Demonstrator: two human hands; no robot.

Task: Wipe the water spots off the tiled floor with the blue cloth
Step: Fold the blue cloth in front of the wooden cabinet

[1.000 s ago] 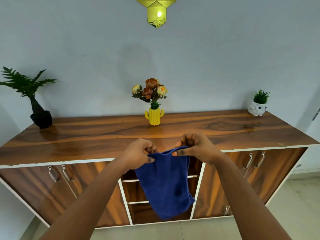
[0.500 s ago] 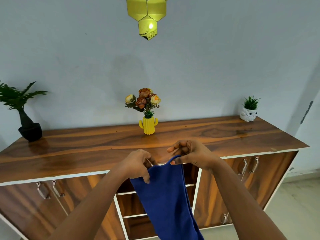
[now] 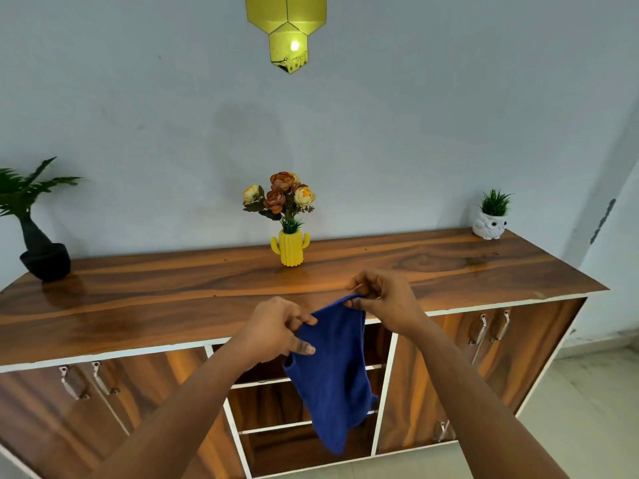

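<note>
Blue cloth (image 3: 333, 378) hangs in the air in front of the wooden sideboard (image 3: 173, 299), held up by both hands and drooping down past the open middle shelves. Left hand (image 3: 276, 331) pinches the cloth's upper left edge, thumb on the front of the fabric and fingers curled shut on it. Right hand (image 3: 385, 299) pinches the top right corner a bit higher, fingertips closed tight on a small peak of cloth, other fingers bent loosely above. Cloth is slack between the two grips, lower end tapering to a point just above the sideboard's bottom edge, not touching the tiled floor (image 3: 584, 402), which shows pale at lower right. On the sideboard top: yellow cactus-shaped vase (image 3: 290, 248) with artificial flowers (image 3: 281, 195) at the middle near the back edge, black pot with a green plant (image 3: 41, 254) at the back left corner, white owl planter (image 3: 490, 226) with green tuft at the back right corner. All three stand well apart from each other. Sideboard doors left and right closed, metal handles visible. Gold hexagon mirror decor (image 3: 287, 29) on the wall above, a light reflection in the lowest piece. Water spots on the floor: cannot tell from this view.
</note>
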